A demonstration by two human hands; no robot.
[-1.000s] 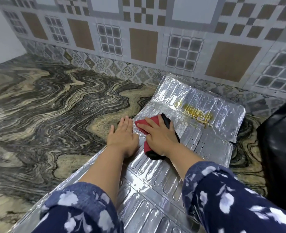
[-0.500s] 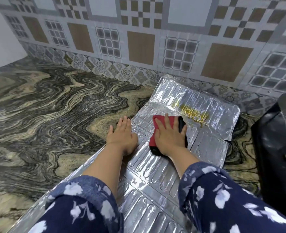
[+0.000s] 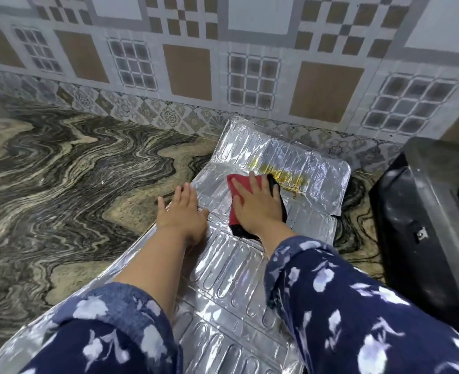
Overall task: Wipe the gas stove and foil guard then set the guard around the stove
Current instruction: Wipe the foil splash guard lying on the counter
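The silver foil guard (image 3: 314,168) lies flat on the marbled counter, stretching from the wall toward me. Its far panel carries a yellow oily smear (image 3: 285,172). My right hand (image 3: 258,203) presses flat on a red and black cloth (image 3: 235,201) on the guard, just short of the smear. My left hand (image 3: 182,211) rests palm down with fingers spread on the guard's left edge, holding it in place. The black gas stove (image 3: 422,225) stands at the right edge of the view, partly cut off.
The marbled counter (image 3: 61,184) spreads wide to the left of the guard. A patterned tile wall (image 3: 190,68) runs along the back, close behind the guard's far end. Dark floral sleeves (image 3: 344,306) cover both forearms near me.
My right hand has slid the cloth forward and rightward along the guard, up to the oily smear. My left hand has stayed flat on the guard's left edge.
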